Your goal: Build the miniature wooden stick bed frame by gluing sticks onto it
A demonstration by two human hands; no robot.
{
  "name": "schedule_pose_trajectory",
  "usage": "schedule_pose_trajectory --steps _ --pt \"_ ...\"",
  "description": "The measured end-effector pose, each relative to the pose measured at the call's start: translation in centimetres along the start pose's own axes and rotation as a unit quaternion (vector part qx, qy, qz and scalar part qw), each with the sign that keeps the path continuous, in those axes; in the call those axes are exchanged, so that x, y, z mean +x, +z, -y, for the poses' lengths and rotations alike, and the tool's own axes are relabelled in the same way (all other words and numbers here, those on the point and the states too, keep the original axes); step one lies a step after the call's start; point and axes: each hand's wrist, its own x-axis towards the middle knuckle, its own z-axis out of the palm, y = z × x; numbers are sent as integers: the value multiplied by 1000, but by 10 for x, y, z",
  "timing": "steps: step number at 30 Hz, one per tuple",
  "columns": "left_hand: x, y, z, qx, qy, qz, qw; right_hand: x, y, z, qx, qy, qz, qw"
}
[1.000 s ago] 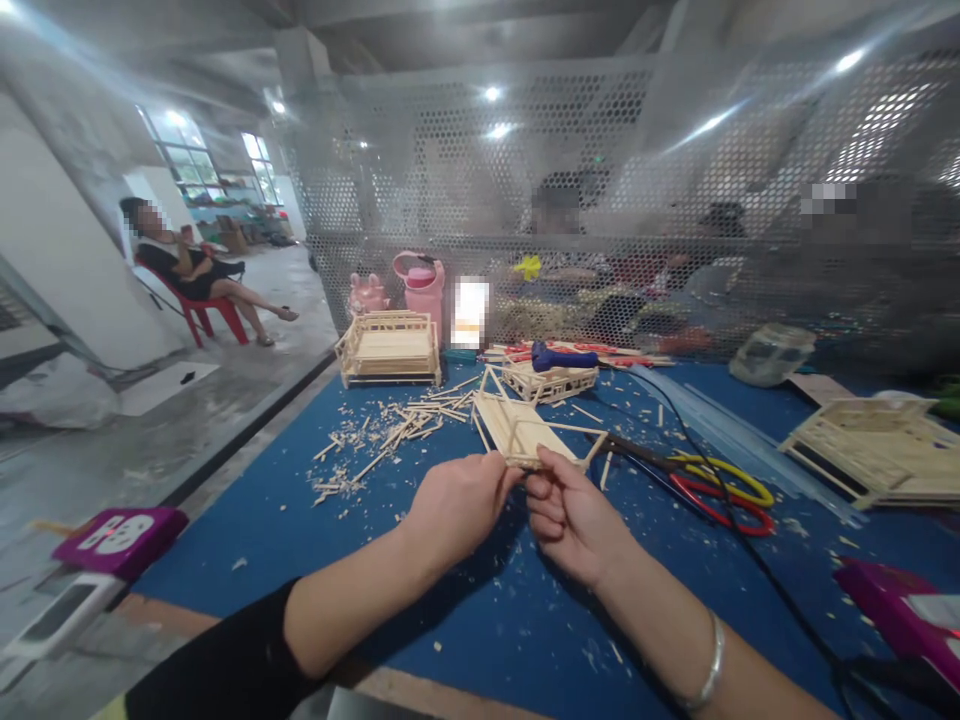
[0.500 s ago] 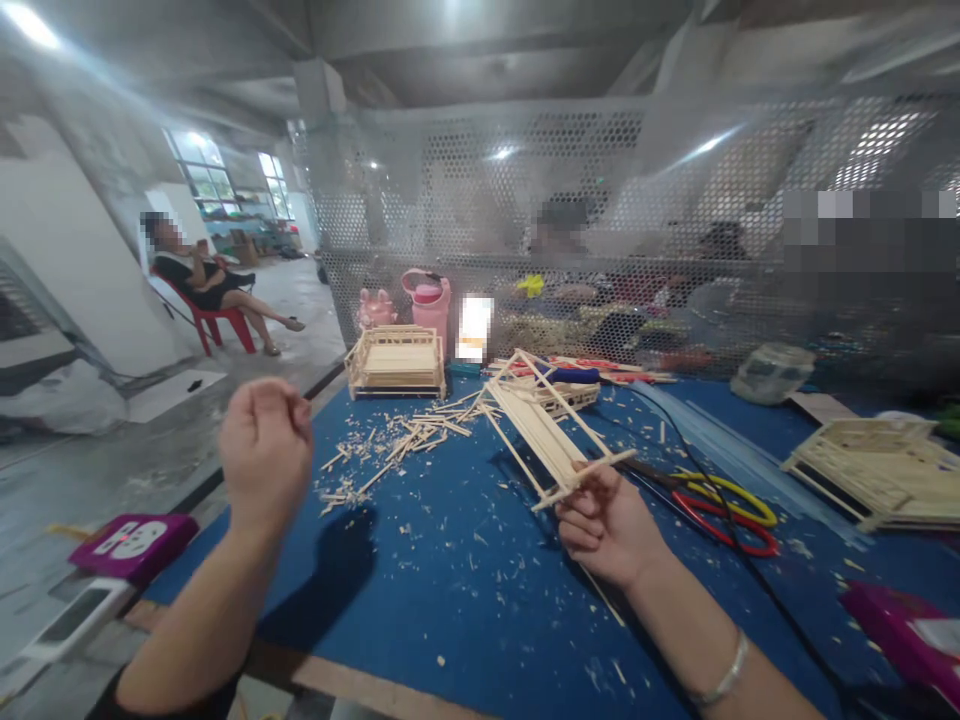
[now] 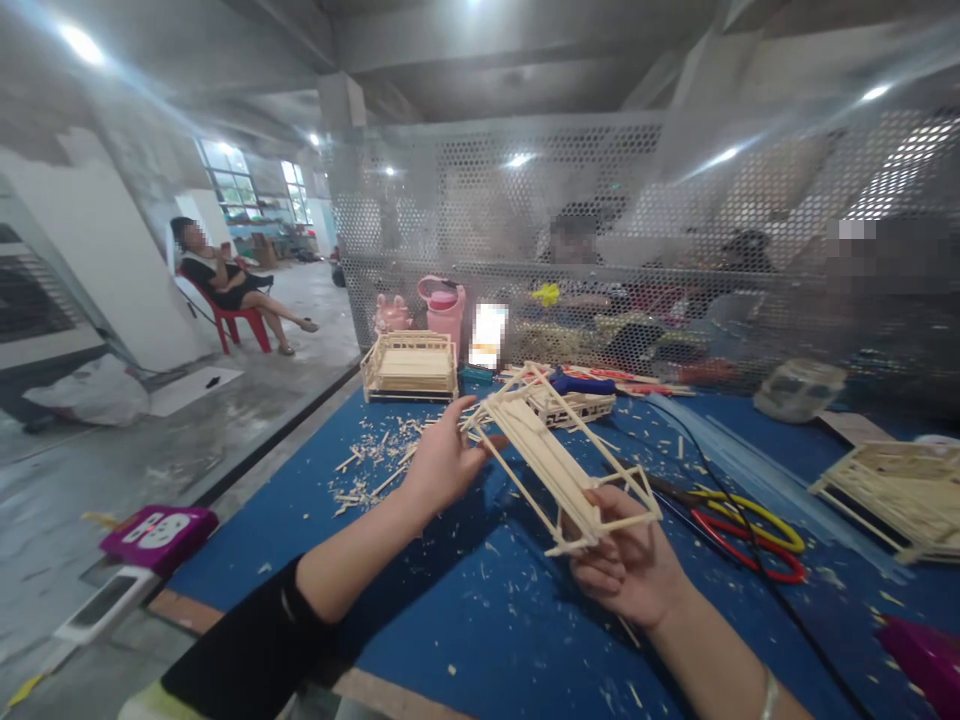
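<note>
My right hand (image 3: 634, 570) grips the near end of a small stick-built frame (image 3: 551, 455), tilted above the blue table. The frame has a slatted panel along its middle and thin rods along its sides. At its far left corner is my left hand (image 3: 442, 462), thumb and index finger apart around the corner; whether they touch it I cannot tell. Loose sticks and chips (image 3: 367, 465) lie beyond my left hand. A finished-looking miniature stick bench (image 3: 411, 368) stands behind them. Scissors with red and yellow handles (image 3: 750, 530) lie right of my right hand.
Another stick model (image 3: 900, 495) lies at the right, near a clear jar (image 3: 799, 390). A blue-handled tool (image 3: 583, 385) and a black cable (image 3: 712, 460) lie behind the frame. A purple power strip (image 3: 157, 538) is at the left edge. A person (image 3: 232, 285) sits on a red chair.
My left hand has moved right and forward from above the table's left side to the frame's far corner, its fingers opening from a closed shape. The frame has tilted in my right hand.
</note>
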Motion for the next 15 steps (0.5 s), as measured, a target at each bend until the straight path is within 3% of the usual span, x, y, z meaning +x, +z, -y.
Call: schedule_pose_trajectory --steps 3,7,11,15 --pt "7 0 2 4 38 -24 999 0 -1 1 -10 12 2 1000" --pt "13 -9 16 -40 23 -57 997 -3 -6 8 -31 19 -9 999" --pt "32 -43 36 -126 -31 -162 978 -6 -14 18 -57 18 -33 998" --pt "40 -70 41 -215 -77 -185 956 -6 -19 22 -82 12 -62 995"
